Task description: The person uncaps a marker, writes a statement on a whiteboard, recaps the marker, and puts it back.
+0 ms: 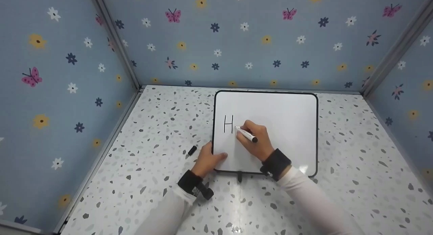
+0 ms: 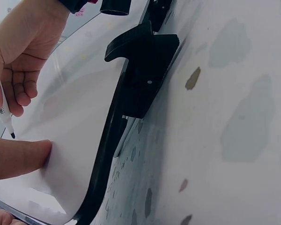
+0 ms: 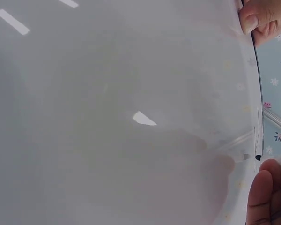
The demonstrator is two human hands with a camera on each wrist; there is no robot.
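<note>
The right hand [image 1: 256,140] holds an uncapped whiteboard marker [image 1: 247,133], its fingers closed around the barrel, over the left half of a black-framed whiteboard [image 1: 284,116]. In the head view the marker's long axis slants from its writing tip, at upper left, to the black end at lower right. The tip sits just to the right of the 2nd upright of a black letter H [image 1: 228,124]; the right wrist view shows a small gap between tip and reflection, so it seems to be just off the surface. The left hand [image 1: 208,157] grips the board's left edge, thumb on the face, other fingers mostly hidden; it is below and left of the marker, and the right hand is the nearer of the 2 to the H. A black cap [image 1: 192,150] lies on the speckled worktop [image 1: 152,126], just left of the left hand, and a black bracket [image 1: 240,176] shows at the board's lower edge.
</note>
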